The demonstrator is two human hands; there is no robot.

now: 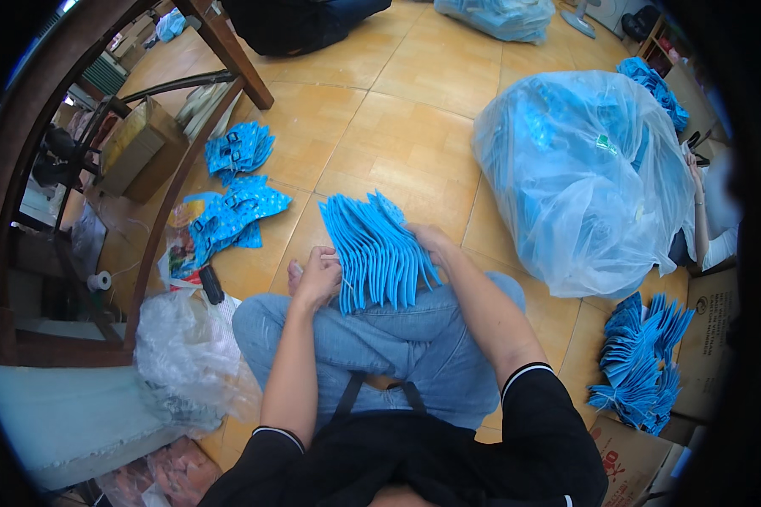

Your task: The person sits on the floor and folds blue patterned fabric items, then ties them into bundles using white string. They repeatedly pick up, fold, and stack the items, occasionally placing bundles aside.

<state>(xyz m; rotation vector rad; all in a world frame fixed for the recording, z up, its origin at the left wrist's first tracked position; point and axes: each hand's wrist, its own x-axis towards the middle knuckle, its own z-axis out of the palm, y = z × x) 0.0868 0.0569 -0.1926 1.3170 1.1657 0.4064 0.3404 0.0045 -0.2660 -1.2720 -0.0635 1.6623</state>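
A row of thin blue folded fabric pieces (379,258) stands on edge over my crossed legs, fanned side by side. At the row's left end, my left hand (315,277) is closed with fingers curled against the outer piece. A thin pale strip shows at its fingertips, too small to name. My right hand (431,243) grips the right end, its fingers partly hidden behind the fabric. To the left on the floor lie two smaller piles of blue patterned fabric pieces, one nearer (238,211) and one farther (240,150), with dark buckles on them.
A large clear plastic bag (579,182) of blue items bulges at the right. Bundled blue pieces (643,363) lie beside cardboard boxes (712,342). A wooden frame (228,51), crumpled clear plastic (186,342) and a white spool (100,281) are on the left. Another person sits at the far right.
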